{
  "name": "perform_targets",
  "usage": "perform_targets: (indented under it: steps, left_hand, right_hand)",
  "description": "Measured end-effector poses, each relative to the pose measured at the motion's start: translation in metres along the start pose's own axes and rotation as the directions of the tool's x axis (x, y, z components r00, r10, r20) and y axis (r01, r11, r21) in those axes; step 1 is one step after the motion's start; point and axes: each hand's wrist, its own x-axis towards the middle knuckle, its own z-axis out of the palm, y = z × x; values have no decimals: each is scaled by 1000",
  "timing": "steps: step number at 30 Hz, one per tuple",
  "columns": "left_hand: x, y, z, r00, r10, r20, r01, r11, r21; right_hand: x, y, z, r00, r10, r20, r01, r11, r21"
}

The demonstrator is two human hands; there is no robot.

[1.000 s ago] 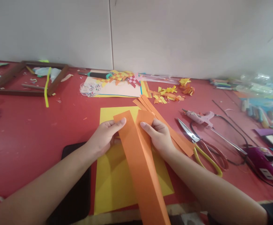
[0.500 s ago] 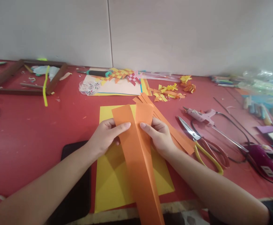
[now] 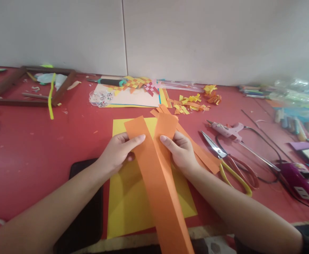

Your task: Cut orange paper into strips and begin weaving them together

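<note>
Between both hands is an orange paper strip (image 3: 154,183), split from its top end into two halves that spread in a V. My left hand (image 3: 118,151) pinches the left half, thumb on top and fingers beneath. The right half is pinched by my right hand (image 3: 179,150) in the same way. Further down, the halves stay joined along a lengthwise line, and the lower end hangs over the table's front edge. Under the strip lies a yellow paper sheet (image 3: 128,211). Several cut orange strips (image 3: 204,158) rest by my right hand.
Right of my hands lie scissors (image 3: 218,150), a pink glue gun (image 3: 228,132) and a purple power socket (image 3: 299,181). A black flat object (image 3: 87,204) sits under my left forearm. At the back are paper scraps (image 3: 188,106), a cutter (image 3: 110,82) and a brown frame (image 3: 16,103).
My hands have moved slightly apart. The gap between the two halves at the top of the orange strip is wider, and its lower end has shifted to the right.
</note>
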Motion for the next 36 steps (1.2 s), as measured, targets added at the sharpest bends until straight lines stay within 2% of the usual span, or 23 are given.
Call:
perform_targets:
  steps: [5,9,12,15,18,22,29,36]
  left_hand:
    - [-2,-4,-4,990,-60,125,36,982,184]
    - [-3,-3,-3,984,-28,173,6,992,123]
    - [-2,-1,-2,987,23,159,-35,997,73]
    - [-2,0,-1,992,27,123,-32,999,42]
    - [-1,0,0,995,23,100,-26,999,25]
    - [-2,0,0,994,25,105,-28,999,20]
    - [-4,1,2,993,99,61,-103,991,80]
    - [-4,-1,3,992,110,68,-114,992,54]
  right_hand:
    - [0,-2,2,998,56,-26,-55,997,54]
    - [0,0,0,997,77,10,-77,994,71]
    - [0,1,-1,998,59,30,-60,998,33]
    - [-1,-1,0,997,32,69,-30,999,-23]
    - [-1,-1,2,996,3,94,-3,1000,-1]
    - [-1,0,2,998,-14,66,13,1000,16]
    - [-2,0,3,998,-51,39,53,998,-32]
    - [-3,0,4,996,-88,28,90,994,-58]
